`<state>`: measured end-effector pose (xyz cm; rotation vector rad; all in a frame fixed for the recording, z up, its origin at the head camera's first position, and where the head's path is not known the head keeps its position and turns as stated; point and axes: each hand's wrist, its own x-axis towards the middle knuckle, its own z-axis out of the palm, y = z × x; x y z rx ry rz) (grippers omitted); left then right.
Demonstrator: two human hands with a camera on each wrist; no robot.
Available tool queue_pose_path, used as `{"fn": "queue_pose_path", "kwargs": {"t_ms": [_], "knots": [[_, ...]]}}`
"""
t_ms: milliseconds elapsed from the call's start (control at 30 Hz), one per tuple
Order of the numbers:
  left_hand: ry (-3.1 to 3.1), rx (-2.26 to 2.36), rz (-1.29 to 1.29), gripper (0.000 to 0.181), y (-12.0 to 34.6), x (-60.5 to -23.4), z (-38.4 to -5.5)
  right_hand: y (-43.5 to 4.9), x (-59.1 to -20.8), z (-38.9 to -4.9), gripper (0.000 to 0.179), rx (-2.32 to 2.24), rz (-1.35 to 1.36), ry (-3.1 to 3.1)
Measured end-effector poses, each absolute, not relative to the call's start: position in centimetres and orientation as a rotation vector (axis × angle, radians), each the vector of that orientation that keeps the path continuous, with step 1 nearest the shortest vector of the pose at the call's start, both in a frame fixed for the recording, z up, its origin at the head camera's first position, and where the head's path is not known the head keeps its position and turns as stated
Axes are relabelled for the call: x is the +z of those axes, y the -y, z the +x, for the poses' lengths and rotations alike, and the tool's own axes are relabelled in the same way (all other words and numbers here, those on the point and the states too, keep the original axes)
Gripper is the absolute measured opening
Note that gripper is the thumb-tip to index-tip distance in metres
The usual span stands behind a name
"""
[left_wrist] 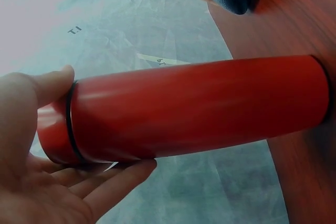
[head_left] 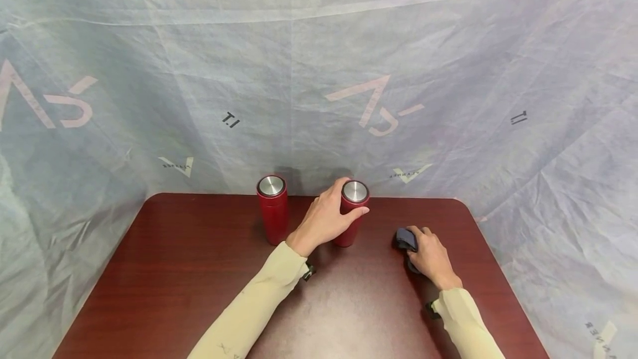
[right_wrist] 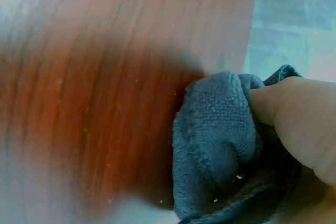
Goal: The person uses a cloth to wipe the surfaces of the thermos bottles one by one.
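Note:
A red thermos (head_left: 351,226) with a steel-topped lid stands upright near the table's back edge. My left hand (head_left: 326,214) holds it near the top, thumb on one side and fingers on the other. In the left wrist view that thermos (left_wrist: 199,108) shows a dark ring below its lid and a dark base at the tabletop. To the right, my right hand (head_left: 431,254) grips a bunched dark blue-grey cloth (head_left: 406,239) low at the table. In the right wrist view the thumb presses into the folded cloth (right_wrist: 215,124); the other fingers are mostly hidden.
A second red thermos (head_left: 275,218) stands upright left of the held one. Both are on a dark red-brown wooden table (head_left: 164,270). Grey-white printed fabric (head_left: 279,82) hangs behind the table and along its sides.

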<state>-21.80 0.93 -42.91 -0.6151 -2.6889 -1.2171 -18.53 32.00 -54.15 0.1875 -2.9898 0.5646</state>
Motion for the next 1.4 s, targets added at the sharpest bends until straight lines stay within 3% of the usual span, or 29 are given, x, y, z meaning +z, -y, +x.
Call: {"fn": "queue_pose_path", "kwargs": {"t_ms": [1133, 1400], "knots": [[2.429, -1.522, -0.443, 0.077, 0.3, -44.8, -19.1, -31.2, -53.0, -16.2, 0.06, 0.851, 0.136, 2.769], [2.29, -1.672, -0.407, 0.068, 0.4, -45.5, -18.4, -30.0, -51.8, -15.7, 0.06, 0.987, 0.158, 2.647]]}}
